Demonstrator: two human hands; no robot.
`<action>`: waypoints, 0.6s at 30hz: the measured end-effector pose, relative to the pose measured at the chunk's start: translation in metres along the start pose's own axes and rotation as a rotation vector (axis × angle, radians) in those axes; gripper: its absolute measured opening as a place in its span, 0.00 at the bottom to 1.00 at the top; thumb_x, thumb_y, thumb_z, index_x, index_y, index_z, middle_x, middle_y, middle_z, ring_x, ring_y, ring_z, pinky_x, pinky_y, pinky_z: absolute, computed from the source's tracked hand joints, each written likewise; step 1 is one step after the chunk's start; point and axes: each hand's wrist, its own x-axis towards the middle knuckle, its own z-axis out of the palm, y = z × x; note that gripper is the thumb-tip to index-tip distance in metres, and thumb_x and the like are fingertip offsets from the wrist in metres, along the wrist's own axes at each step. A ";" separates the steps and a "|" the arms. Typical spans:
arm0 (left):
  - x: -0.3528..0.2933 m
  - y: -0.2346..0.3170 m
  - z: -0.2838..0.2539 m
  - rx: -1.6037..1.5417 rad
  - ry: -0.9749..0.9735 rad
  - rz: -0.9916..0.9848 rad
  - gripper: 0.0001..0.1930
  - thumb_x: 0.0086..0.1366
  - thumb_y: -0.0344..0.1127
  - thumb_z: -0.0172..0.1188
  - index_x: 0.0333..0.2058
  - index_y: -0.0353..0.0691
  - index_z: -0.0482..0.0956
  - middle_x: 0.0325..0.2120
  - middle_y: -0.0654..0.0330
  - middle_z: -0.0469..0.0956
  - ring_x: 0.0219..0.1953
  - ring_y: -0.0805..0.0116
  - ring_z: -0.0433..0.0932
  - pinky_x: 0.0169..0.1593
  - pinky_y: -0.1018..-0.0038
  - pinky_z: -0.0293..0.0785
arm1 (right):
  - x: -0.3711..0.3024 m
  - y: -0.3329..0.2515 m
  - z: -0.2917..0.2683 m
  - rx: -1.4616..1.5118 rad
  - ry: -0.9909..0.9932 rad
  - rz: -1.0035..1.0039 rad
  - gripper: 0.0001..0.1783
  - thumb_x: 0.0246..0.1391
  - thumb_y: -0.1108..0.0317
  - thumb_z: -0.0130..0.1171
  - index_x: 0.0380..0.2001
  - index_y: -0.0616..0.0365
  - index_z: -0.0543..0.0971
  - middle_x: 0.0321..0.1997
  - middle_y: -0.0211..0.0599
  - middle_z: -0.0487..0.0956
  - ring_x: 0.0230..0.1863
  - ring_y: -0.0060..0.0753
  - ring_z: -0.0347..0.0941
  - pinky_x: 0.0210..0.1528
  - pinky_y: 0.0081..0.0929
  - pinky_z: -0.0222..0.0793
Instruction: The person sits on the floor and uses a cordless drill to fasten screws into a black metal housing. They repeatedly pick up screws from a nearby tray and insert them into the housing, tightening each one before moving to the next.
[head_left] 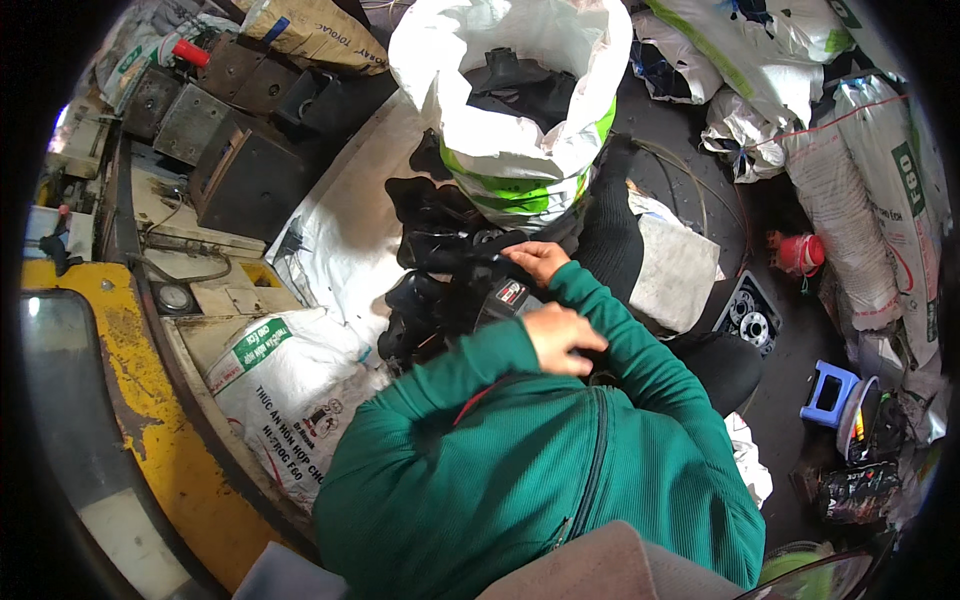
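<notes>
My right hand [540, 261] is in front of the white sack, its fingers closed on the edge of a black moulded part [487, 246]. My left hand [562, 340] is above my lap, nearer to me, slightly smeared, its fingers stretched to the right and apart with nothing seen in them. Between the hands is a dark object with a red and white label [510, 293], partly hidden by my left arm. Several glossy black moulded parts [418, 200] lie in a row to the left. The open white and green sack [440, 90] holds more black parts [510, 75].
A yellow machine frame [130, 380] with worn paint runs along the left, near dark metal blocks [250, 180]. Filled white sacks [285, 370] lie beside it. To the right are a grey flat pad [675, 270], a red object [797, 254], a blue stool [828, 393] and stacked sacks [850, 220].
</notes>
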 end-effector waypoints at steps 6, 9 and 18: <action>0.058 -0.078 -0.210 0.132 1.135 -0.067 0.18 0.59 0.39 0.57 0.46 0.39 0.73 0.28 0.57 0.80 0.30 0.70 0.79 0.35 0.75 0.73 | -0.059 -0.036 -0.053 0.230 0.275 -0.050 0.18 0.56 0.57 0.53 0.45 0.56 0.75 0.14 0.19 0.62 0.12 0.13 0.54 0.13 0.17 0.49; 0.124 -0.154 -0.266 0.592 0.685 -0.779 0.16 0.56 0.40 0.51 0.43 0.42 0.77 0.44 0.50 0.75 0.48 0.52 0.73 0.51 0.60 0.69 | -0.109 -0.027 -0.067 0.327 0.484 -0.023 0.18 0.54 0.55 0.55 0.44 0.55 0.76 0.13 0.18 0.61 0.12 0.14 0.54 0.13 0.16 0.50; 0.158 -0.368 -0.257 0.818 0.544 -1.249 0.22 0.64 0.47 0.45 0.53 0.44 0.68 0.53 0.55 0.69 0.56 0.50 0.65 0.52 0.56 0.67 | -0.210 0.061 -0.065 0.415 0.845 0.036 0.14 0.56 0.61 0.53 0.42 0.54 0.79 0.12 0.20 0.64 0.10 0.14 0.52 0.12 0.18 0.48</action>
